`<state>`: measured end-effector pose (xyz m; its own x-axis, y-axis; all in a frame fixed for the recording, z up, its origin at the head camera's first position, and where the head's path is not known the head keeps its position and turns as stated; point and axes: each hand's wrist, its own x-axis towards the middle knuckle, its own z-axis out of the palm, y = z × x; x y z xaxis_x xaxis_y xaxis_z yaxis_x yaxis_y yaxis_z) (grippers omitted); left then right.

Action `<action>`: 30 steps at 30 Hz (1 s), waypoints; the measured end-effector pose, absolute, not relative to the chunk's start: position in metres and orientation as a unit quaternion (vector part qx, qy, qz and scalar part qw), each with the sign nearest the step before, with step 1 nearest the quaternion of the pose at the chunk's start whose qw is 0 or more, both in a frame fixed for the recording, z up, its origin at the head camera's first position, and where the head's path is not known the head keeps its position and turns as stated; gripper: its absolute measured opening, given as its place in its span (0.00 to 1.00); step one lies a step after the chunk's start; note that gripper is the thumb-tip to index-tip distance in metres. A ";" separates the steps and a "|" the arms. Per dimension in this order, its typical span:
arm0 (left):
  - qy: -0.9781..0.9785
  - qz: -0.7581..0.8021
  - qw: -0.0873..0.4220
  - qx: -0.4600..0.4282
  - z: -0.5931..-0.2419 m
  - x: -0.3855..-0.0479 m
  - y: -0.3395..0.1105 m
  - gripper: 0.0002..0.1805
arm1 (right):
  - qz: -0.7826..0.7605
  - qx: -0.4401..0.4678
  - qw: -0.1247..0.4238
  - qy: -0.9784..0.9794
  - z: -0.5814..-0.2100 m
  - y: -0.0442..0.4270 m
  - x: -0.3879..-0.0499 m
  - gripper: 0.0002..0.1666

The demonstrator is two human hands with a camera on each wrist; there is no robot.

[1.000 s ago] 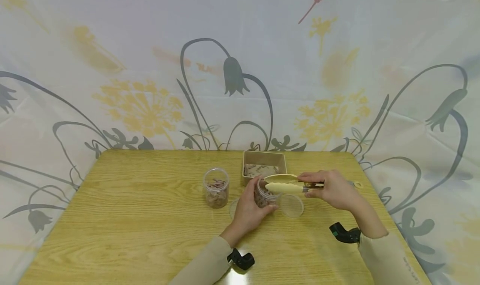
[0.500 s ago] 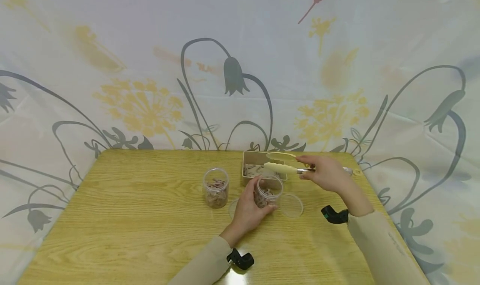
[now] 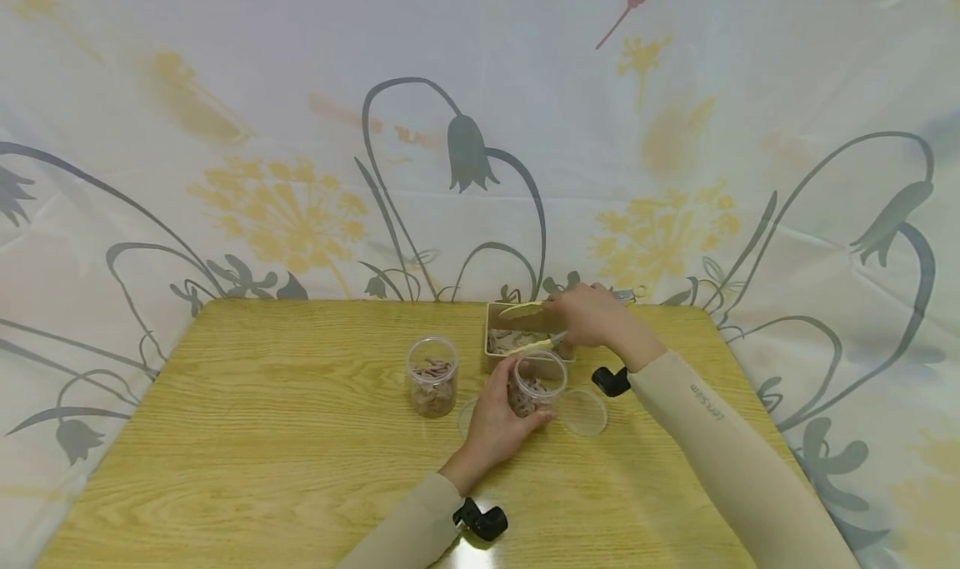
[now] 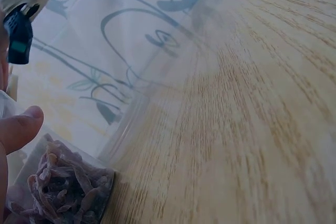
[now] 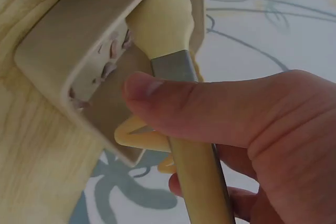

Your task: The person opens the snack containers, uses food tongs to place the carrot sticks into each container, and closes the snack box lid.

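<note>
My left hand (image 3: pixel 491 431) grips a clear plastic jar (image 3: pixel 540 390), with the thumb on the near side. Small brownish-purple dried strips (image 4: pixel 63 190) fill the jar's lower part. In my right hand (image 3: pixel 596 319) are metal tongs (image 5: pixel 173 66) with pale yellow tips, the thumb pressing one arm. The tongs reach into a beige rectangular box (image 5: pixel 58 51) behind the jar, their tips apart. More strips (image 3: pixel 513 341) lie scattered on the box's floor. Whether the tips touch any strip cannot be told.
A second clear jar (image 3: pixel 432 390), part full of similar strips, stands open to the left. A clear round lid (image 3: pixel 587 413) lies right of the held jar. Another lid (image 3: pixel 466 419) is partly covered by my left hand. A flower-printed cloth (image 3: pixel 300 177) hangs behind the wooden table (image 3: pixel 285 436).
My right hand has moved the tongs from over the held jar's mouth, back and leftward, down into the beige box. The left hand and its jar have stayed in place.
</note>
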<state>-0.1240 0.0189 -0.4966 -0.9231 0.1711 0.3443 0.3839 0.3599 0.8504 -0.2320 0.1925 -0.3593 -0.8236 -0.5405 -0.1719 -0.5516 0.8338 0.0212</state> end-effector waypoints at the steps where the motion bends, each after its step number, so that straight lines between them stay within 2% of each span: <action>1: -0.818 -0.541 0.098 -0.170 -0.496 -0.124 0.019 0.50 | 0.047 -0.290 0.083 0.952 -0.359 0.189 -0.235 0.39; 7: -0.823 -0.534 0.097 -0.168 -0.496 -0.124 0.017 0.50 | 0.084 -0.302 0.094 0.945 -0.358 0.171 -0.244 0.35; 14: -0.817 -0.538 0.108 -0.178 -0.497 -0.124 0.016 0.50 | 0.072 -0.308 0.139 0.938 -0.362 0.158 -0.248 0.34; 16: -0.816 -0.536 0.111 -0.183 -0.497 -0.124 0.016 0.50 | 0.072 -0.309 0.143 0.937 -0.365 0.157 -0.248 0.30; 23: -0.814 -0.538 0.118 -0.183 -0.498 -0.125 0.017 0.50 | 0.049 -0.337 0.097 0.935 -0.376 0.164 -0.242 0.24; 30: -0.819 -0.532 0.117 -0.182 -0.498 -0.125 0.018 0.50 | -0.007 -0.314 0.087 0.945 -0.386 0.174 -0.235 0.20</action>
